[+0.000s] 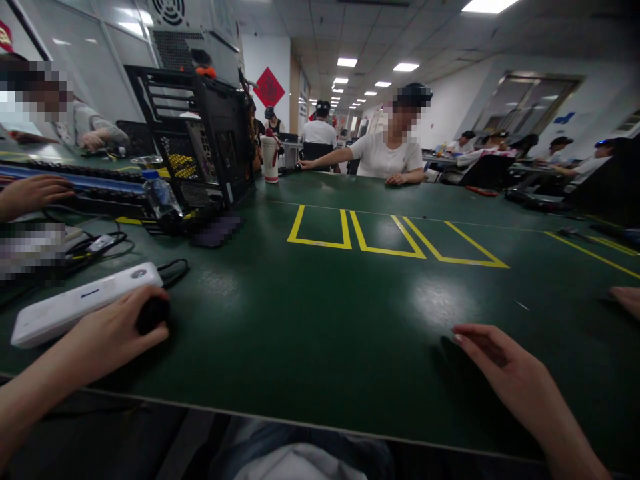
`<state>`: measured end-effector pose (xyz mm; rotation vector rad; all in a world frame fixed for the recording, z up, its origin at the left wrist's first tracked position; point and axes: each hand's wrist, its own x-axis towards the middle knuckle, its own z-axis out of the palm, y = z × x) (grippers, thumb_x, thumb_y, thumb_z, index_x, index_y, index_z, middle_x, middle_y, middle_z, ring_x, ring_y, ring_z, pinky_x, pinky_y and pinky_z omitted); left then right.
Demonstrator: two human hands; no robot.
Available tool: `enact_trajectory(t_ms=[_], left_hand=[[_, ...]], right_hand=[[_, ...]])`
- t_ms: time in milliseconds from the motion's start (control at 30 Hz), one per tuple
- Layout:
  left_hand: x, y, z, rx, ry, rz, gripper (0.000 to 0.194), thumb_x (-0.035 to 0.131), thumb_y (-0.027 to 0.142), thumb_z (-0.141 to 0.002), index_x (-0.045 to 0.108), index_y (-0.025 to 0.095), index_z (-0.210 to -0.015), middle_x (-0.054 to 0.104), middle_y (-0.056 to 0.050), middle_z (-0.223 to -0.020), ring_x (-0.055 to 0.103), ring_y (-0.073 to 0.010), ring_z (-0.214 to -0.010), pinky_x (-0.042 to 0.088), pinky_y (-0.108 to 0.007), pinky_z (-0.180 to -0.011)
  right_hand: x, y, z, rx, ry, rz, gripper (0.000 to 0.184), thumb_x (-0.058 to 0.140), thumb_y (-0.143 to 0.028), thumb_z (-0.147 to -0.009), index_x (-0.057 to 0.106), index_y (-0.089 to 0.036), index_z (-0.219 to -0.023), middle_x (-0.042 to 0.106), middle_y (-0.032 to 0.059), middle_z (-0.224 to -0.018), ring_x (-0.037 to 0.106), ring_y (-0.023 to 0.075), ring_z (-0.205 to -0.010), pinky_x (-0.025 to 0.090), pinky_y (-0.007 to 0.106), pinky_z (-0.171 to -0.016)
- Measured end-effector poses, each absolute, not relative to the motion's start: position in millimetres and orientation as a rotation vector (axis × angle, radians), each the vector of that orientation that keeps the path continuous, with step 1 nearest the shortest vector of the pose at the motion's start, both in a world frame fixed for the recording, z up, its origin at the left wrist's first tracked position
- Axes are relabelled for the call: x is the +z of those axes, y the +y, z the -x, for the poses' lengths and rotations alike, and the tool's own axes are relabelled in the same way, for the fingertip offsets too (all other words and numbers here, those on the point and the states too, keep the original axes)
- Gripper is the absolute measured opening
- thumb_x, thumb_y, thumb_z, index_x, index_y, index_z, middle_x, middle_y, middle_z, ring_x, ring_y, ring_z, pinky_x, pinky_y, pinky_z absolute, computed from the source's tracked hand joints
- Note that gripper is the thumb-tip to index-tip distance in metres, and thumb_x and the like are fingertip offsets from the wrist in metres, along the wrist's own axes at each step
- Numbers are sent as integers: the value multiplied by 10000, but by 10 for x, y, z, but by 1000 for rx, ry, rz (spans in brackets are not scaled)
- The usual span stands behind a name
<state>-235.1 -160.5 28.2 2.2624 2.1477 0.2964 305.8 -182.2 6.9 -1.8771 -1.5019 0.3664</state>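
Note:
My left hand (113,330) lies on the green table (310,320) at the lower left, fingers curled around a small black object (153,313) beside a white power strip (75,303). My right hand (500,363) rests at the lower right with its fingers stretched out flat on the bare table surface, holding nothing.
A black computer case (200,137) stands at the back left with a water bottle (160,197) and cables (100,247) near it. Yellow marked boxes (390,233) lie mid-table. A white cup (271,160) stands behind. Other people sit around; another person's hand (30,193) is at left, fingertips (627,299) at right.

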Motion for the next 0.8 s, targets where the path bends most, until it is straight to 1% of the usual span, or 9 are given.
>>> enact_trajectory(t_ms=[100,167,233,300,467,567,700,733,800], left_hand=[[381,-1264,1809,317,1965,-2349,320,423,377,-755,391,237,-1041,533,8,-982,561,-172,-825,418,-294,-770],[392,-969,1462,300,1890,-2347,384,488,398,-702,402,241,-1042,530,-9,-1008,579,-182,-772,444,-302,-720],[371,-656,1138,326,1776,-2396,413,522,405,-676,418,241,-1041,529,-27,-1040,582,-200,-809,454,-312,-725],[339,-361,822,368,1684,-2450,414,518,420,-682,420,245,-1044,521,-37,-1072,580,-215,-829,461,-335,-721],[289,184,87,453,1528,-2526,429,548,390,-669,415,226,-1041,529,-57,-1046,569,-234,-864,464,-346,-708],[256,377,-192,480,1451,-2547,473,554,398,-667,399,218,-1075,519,-73,-1076,565,-256,-892,460,-362,-711],[214,533,-254,540,1381,-2479,673,580,394,-663,277,194,-1230,476,-124,-1176,550,-289,-956,444,-406,-765],[209,562,-227,541,1332,-2449,706,591,389,-659,261,186,-1249,472,-131,-1186,545,-289,-971,442,-406,-778],[206,612,-153,542,1192,-2393,736,624,380,-641,281,170,-1256,467,-131,-1202,518,-284,-1025,431,-399,-823]], right_hand=[[249,-1712,-2657,462,-1879,1746,275,511,-417,-729,573,-253,-941,631,61,-941,615,209,-832,514,356,-687],[380,-1602,-2362,526,-2113,1600,240,482,-367,-774,573,-248,-962,611,58,-966,598,187,-849,501,339,-722],[459,-1412,-2104,648,-2260,1464,220,470,-322,-793,580,-228,-959,604,52,-962,589,164,-839,485,328,-755],[453,-1114,-1908,804,-2277,1378,226,481,-313,-790,579,-210,-966,599,44,-971,586,144,-832,484,308,-750],[202,-108,-1656,899,-1844,1355,262,547,-335,-750,587,-182,-959,616,53,-963,580,157,-873,459,340,-821],[104,321,-1627,1114,-1497,1336,240,542,-345,-752,595,-169,-906,622,65,-936,588,165,-851,489,333,-778],[98,504,-1680,1351,-1242,1262,233,632,-284,-686,601,-177,-891,620,57,-974,582,158,-890,493,320,-799],[104,510,-1695,1386,-1222,1249,243,651,-271,-668,606,-175,-888,621,57,-976,580,158,-900,490,321,-811],[111,504,-1712,1422,-1210,1230,243,669,-257,-651,616,-167,-870,622,60,-964,577,160,-909,484,325,-829]])
